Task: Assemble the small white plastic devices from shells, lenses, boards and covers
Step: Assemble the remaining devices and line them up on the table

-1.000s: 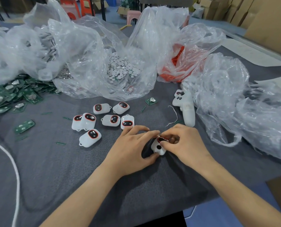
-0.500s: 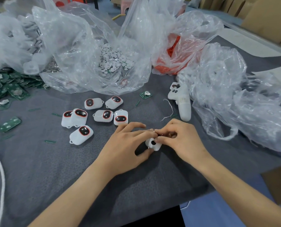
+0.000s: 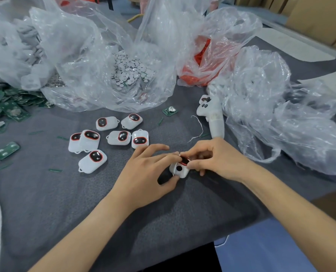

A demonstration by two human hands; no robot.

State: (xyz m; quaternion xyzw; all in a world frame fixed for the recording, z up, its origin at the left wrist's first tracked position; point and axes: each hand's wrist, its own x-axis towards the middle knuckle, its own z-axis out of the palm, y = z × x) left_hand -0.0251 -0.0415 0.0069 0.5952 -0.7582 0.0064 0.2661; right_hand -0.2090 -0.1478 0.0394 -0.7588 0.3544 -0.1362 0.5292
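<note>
Left hand and right hand pinch an eighth shell, seating its lens; left of it, seven lensed shells seemingly await boards.

One wide-angle view, from a camera worn on the person's head, faces forward and steeply down onto a grey cloth-covered table. The camera is close. Both bare forearms enter from the near edge of the frame, and the left hand and right hand meet around a small white shell just right of centre. Clear plastic bags fill the far half. Cardboard boxes sit in the far right corner. The table's near right edge shows, with blue floor beyond it.
</note>
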